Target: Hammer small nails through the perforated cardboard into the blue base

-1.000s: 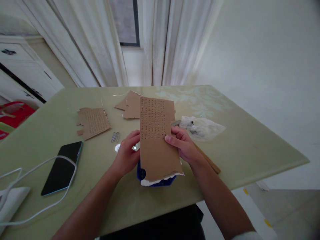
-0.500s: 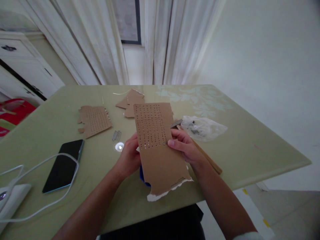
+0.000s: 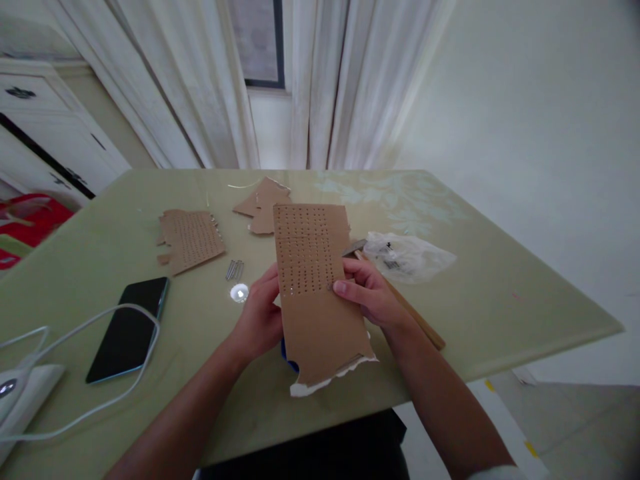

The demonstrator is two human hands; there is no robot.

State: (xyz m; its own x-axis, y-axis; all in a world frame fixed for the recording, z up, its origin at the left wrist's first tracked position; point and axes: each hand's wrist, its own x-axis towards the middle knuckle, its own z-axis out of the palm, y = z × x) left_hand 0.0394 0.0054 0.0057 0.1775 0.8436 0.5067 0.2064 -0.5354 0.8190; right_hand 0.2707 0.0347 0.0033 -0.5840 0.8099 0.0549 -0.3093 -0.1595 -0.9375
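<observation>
Both hands, left point(image 3: 260, 317) and right point(image 3: 367, 297), grip the edges of a brown perforated cardboard sheet point(image 3: 317, 293) held tilted above the pale green bench point(image 3: 500, 293), hiding most of a blue object point(image 3: 287, 351). A wooden-handled hammer point(image 3: 400, 303), clear plastic bag point(image 3: 407, 253), loose nails point(image 3: 233, 269) and black phone point(image 3: 127, 330) lie around.
</observation>
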